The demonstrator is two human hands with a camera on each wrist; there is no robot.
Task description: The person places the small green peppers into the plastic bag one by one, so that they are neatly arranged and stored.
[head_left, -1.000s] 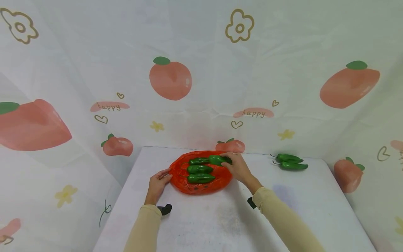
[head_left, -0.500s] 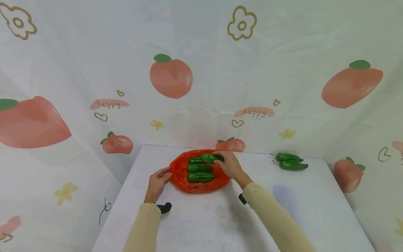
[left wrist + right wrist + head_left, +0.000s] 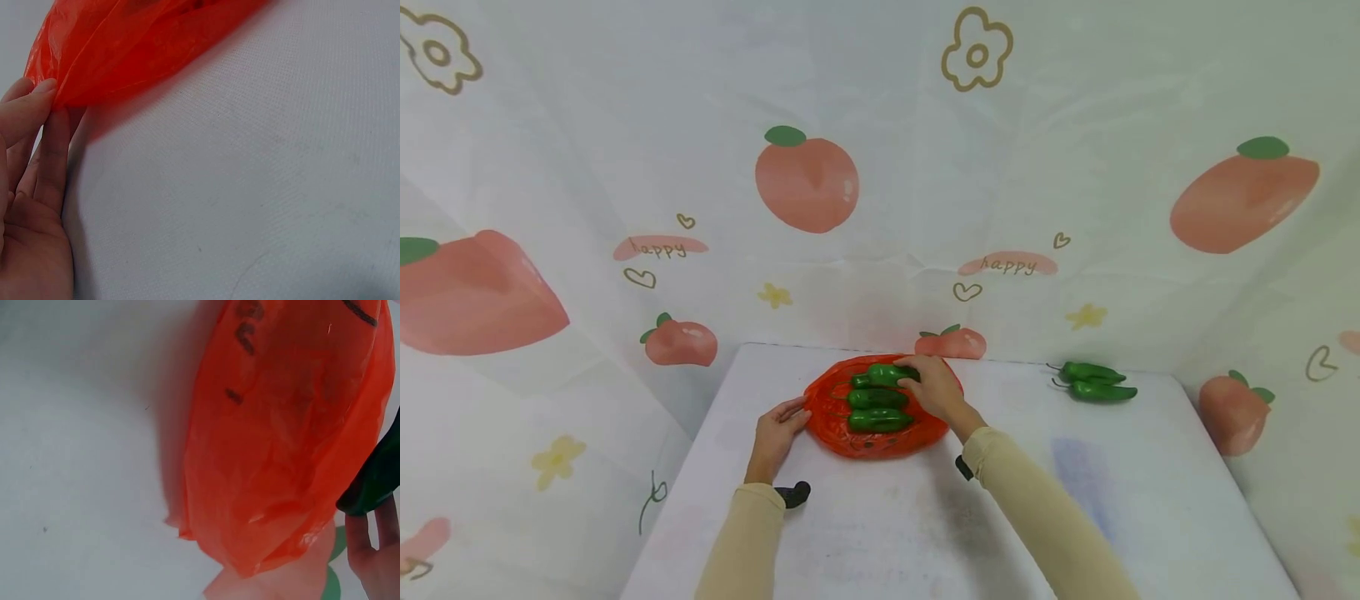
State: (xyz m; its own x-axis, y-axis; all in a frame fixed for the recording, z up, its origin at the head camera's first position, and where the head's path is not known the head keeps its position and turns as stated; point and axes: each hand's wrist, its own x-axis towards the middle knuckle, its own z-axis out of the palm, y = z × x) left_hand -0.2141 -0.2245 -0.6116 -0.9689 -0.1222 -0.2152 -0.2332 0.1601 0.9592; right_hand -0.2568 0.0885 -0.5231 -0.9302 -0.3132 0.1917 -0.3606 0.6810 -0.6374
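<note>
A red plastic bag [image 3: 931, 431] lies spread on the table with green peppers [image 3: 880, 420] side by side in it. At its left edge my left hand [image 3: 773, 439] pinches the plastic; the left wrist view shows thumb and fingers [image 3: 45, 87] on the gathered film. My right hand [image 3: 937, 389] grips another green pepper [image 3: 886, 376] by its right end, over the back of the bag. Under that one, a further pepper is mostly hidden, with its left end showing. In the right wrist view the held pepper [image 3: 375, 478] is dark and partly cut off.
Two more green peppers [image 3: 1101, 391] lie together at the back right of the white table [image 3: 880, 533]. A fruit-printed cloth [image 3: 880, 275] hangs behind and at both sides. Dark straps [image 3: 793, 495] sit by the cuffs.
My right hand has moved left with the green pepper, which now lies farther over the pepper at the back of the bag. My left hand keeps its place on the bag's edge.
</note>
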